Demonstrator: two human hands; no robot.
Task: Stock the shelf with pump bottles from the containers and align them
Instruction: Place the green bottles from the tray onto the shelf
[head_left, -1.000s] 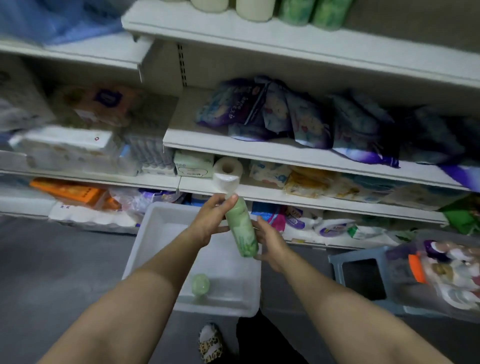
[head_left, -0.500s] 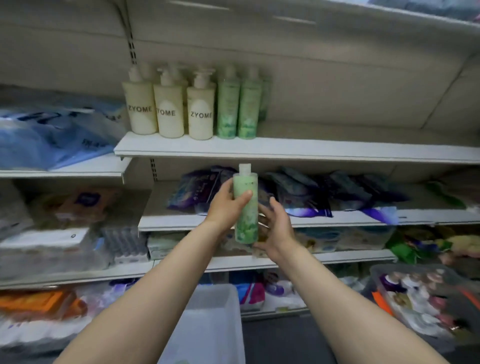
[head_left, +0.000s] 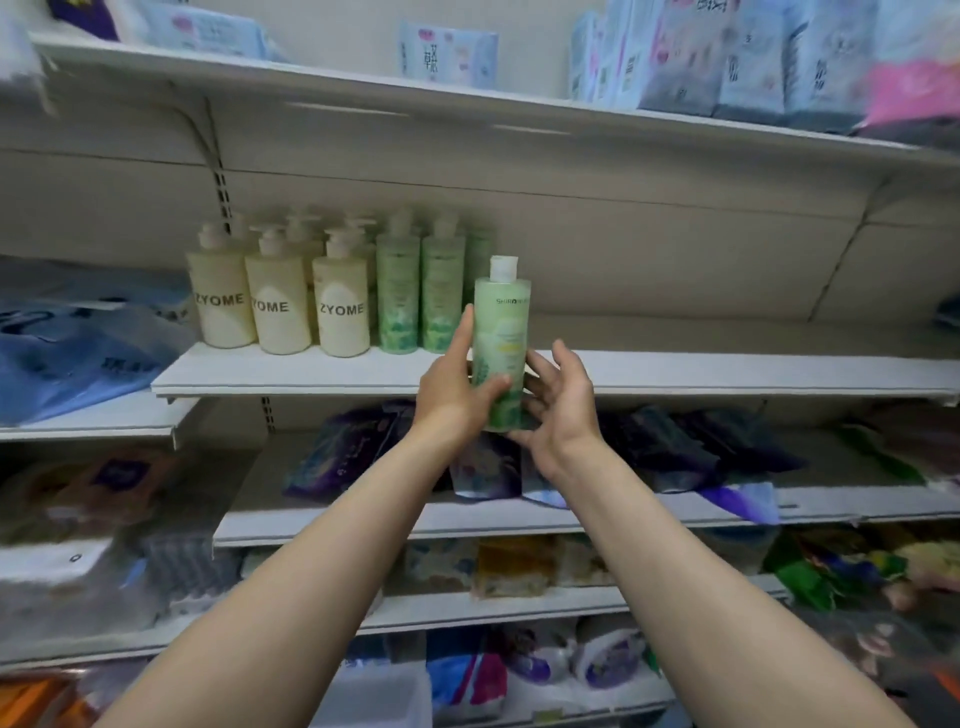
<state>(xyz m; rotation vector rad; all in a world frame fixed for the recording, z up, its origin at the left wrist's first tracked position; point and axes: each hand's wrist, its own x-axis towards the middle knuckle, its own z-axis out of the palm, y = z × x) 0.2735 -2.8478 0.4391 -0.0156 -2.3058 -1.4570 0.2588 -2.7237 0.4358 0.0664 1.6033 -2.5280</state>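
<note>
A light green bottle (head_left: 500, 343) with a white cap stands upright in the air in front of the white shelf (head_left: 675, 371). My left hand (head_left: 454, 389) grips its lower left side, thumb across the front. My right hand (head_left: 558, 402) cups its base from the right, fingers loosely spread. On the shelf to the left stand cream ZYOME pump bottles (head_left: 280, 306) and green bottles (head_left: 421, 296) in rows. The held bottle is just right of the green rows, its base below the shelf's front edge.
The shelf is bare to the right of the green bottles. Purple pouches (head_left: 649, 452) fill the shelf below. Pale packs (head_left: 727, 57) sit on the top shelf. A blue plastic bag (head_left: 78, 353) lies at left. A white bin's rim (head_left: 374, 696) shows at the bottom.
Both hands have lifted the green bottle from over the white bin up to shelf height and slightly right. The view has tilted upward with it.
</note>
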